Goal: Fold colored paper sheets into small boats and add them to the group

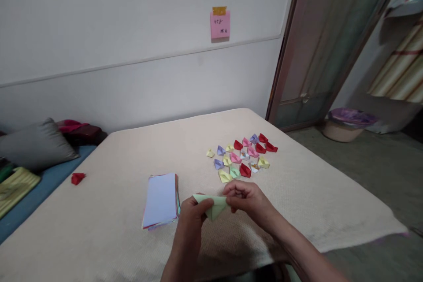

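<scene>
Between my two hands is a pale green folded paper (pixel 215 208), roughly triangular with its point downward. My left hand (pixel 193 213) is closed on its left side, thumb lying across the front. Thumb and fingers of my right hand (pixel 246 197) pinch the paper's right corner. Beyond the hands, several small folded paper boats (pixel 235 157) in red, pink, yellow, purple, green and patterned paper sit in loose rows. Left of my left hand lies a stack of coloured paper (pixel 161 198) with a lavender sheet on top.
A cream cloth (pixel 125 163) covers the table-like surface. One red folded paper (pixel 78 178) lies far left. Beside that edge are a grey cushion (pixel 36 143) and a blue seat (pixel 62 169). A pink note (pixel 220 25) is taped to the wall. A lined bin (pixel 345 128) stands right.
</scene>
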`<action>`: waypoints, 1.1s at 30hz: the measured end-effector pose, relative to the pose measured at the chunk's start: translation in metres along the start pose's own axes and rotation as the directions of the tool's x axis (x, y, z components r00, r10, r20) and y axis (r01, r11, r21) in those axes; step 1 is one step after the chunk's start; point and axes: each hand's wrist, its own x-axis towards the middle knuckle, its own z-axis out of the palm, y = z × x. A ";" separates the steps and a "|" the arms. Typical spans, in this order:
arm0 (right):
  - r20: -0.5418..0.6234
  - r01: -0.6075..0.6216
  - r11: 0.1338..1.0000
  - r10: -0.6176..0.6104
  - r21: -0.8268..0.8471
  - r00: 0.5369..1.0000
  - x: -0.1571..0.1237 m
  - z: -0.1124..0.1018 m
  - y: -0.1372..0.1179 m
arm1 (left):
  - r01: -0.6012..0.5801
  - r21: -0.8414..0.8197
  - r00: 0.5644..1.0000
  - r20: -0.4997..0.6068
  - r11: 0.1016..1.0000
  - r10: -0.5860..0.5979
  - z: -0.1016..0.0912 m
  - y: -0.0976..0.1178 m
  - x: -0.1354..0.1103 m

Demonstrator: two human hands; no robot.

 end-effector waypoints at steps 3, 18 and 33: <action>-0.003 0.007 1.000 -0.007 -0.017 1.000 0.000 -0.002 -0.002 | 0.039 -0.063 0.999 -0.001 0.997 -0.039 0.000 -0.001 0.001; 0.065 0.271 0.897 -0.265 -0.349 0.962 -0.004 -0.007 -0.003 | 0.228 -0.326 0.958 -0.091 0.918 -0.271 0.008 0.005 -0.004; -0.055 0.203 0.928 -0.231 -0.313 0.971 -0.009 0.002 -0.006 | 0.112 -0.310 0.994 0.016 0.944 -0.112 0.008 -0.003 -0.004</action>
